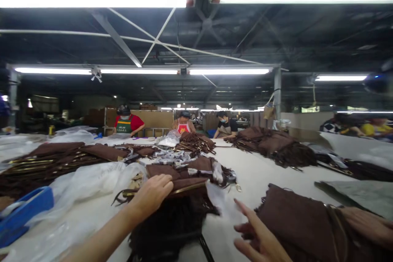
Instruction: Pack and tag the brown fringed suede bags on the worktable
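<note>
My left hand is closed on the top edge of a brown bag with a gold-coloured zip. Its thumb side is partly hidden. Below it hangs a dark, blurred mass, perhaps fringe. My right hand is open, fingers apart, above the white table between that bag and a brown fringed bag on the right. It holds nothing I can see. Another person's hand rests on the right-hand bag.
Brown bags lie in piles at the left and back right. Clear plastic sheeting covers part of the white table. A blue tray stands at the left edge. Several people are at the far side.
</note>
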### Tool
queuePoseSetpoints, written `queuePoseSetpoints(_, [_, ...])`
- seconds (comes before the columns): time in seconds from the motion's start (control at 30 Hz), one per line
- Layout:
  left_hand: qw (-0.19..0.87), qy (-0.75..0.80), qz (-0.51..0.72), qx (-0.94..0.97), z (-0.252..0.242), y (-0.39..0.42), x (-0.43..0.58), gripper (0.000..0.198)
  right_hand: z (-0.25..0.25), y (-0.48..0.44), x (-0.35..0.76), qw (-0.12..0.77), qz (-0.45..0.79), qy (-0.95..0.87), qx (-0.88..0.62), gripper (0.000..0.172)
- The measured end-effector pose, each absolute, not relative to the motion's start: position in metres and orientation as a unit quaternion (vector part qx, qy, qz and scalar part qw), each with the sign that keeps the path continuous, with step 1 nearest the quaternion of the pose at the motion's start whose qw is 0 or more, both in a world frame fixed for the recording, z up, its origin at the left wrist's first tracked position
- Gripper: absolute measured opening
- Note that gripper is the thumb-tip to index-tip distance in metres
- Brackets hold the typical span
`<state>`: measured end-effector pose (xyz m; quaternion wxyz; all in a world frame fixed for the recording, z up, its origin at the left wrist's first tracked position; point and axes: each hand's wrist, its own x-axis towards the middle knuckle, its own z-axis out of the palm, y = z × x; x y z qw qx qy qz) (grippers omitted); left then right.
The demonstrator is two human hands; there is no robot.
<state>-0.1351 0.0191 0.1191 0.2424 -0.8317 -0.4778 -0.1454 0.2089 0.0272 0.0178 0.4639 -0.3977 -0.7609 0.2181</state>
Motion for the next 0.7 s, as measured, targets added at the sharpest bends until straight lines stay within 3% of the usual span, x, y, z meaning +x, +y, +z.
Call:
queuePoseSetpoints(0.1, [0.271,-0.402,-0.132,-0.865,0.055,0.007,-0.140,0.021,-0.021,0.012,0.187,0.349,0.216,-0.819,-0.401,0.093])
queuePoseSetpoints(0.23, [0.244,-0.388,-0.145,-0.877,0.000,-0.012,-0.147,0.020,-0.048,-0.007,0.167,0.220,0.063,-0.893,-0.387,0.085])
queuePoseSetpoints(0.3, [0.225,-0.447,-0.138,-0.855,-0.006,-0.026,-0.147,0.026,-0.047,-0.010,0.159,0.219,-0.054,-0.905,-0.361,0.065])
queuePoseSetpoints(0.4, [0.175,-0.564,-0.124,-0.797,0.005,-0.054,-0.130,0.034,-0.040,-0.010,0.151,0.231,-0.174,-0.914,-0.283,0.020])
queuePoseSetpoints(0.43, [0.144,-0.596,-0.123,-0.780,0.009,-0.065,-0.119,0.033,-0.038,-0.009,0.148,0.236,-0.197,-0.917,-0.255,0.017])
queuePoseSetpoints(0.53, [0.015,-0.655,-0.123,-0.745,0.016,-0.089,-0.074,0.018,-0.037,-0.006,0.145,0.267,-0.224,-0.915,-0.203,0.022])
queuePoseSetpoints(0.63, [-0.086,-0.679,-0.058,-0.727,0.009,-0.090,-0.029,0.041,-0.040,0.000,0.144,0.303,-0.227,-0.908,-0.179,0.035])
queuePoseSetpoints(0.7, [-0.113,-0.677,-0.028,-0.726,0.003,-0.081,-0.013,0.034,-0.040,0.006,0.148,0.331,-0.238,-0.898,-0.163,0.045])
